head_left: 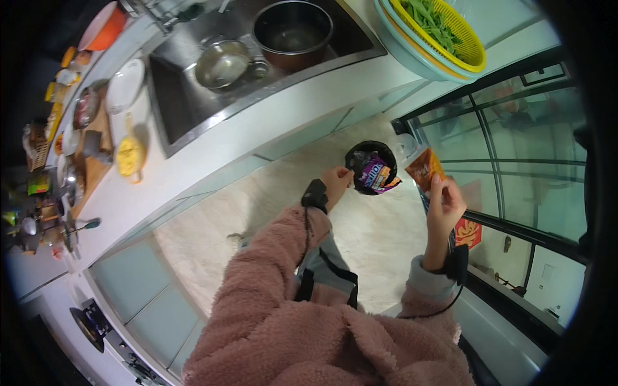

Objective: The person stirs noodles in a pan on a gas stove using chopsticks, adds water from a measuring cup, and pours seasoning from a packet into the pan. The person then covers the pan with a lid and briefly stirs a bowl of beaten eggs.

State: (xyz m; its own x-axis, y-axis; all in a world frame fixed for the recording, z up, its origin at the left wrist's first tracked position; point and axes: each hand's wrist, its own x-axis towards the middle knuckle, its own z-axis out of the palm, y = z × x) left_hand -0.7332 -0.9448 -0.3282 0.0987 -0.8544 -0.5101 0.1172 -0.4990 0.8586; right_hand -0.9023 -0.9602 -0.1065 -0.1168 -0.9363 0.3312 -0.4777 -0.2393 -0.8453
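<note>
My right hand point(445, 201) grips an orange packet point(421, 166) between thumb and fingers, raised to the right of a round bin with a black liner point(357, 154). A purple wrapper point(374, 174) lies inside the bin. My left hand point(338, 183) is at the bin's left side with its fingertips pinched together; whatever may be between them is too small to make out. Both wrists wear dark straps over or beside pink fleece sleeves.
A counter point(232, 141) holds a sink point(167, 103) with a pot point(290, 35) and bowl point(222, 64), nested basins with greens point(438, 26), a cutting board point(96, 177) and assorted dishes. A dark-framed glass door point(521, 148) stands at the right. Pale floor tiles point(193, 238) lie below.
</note>
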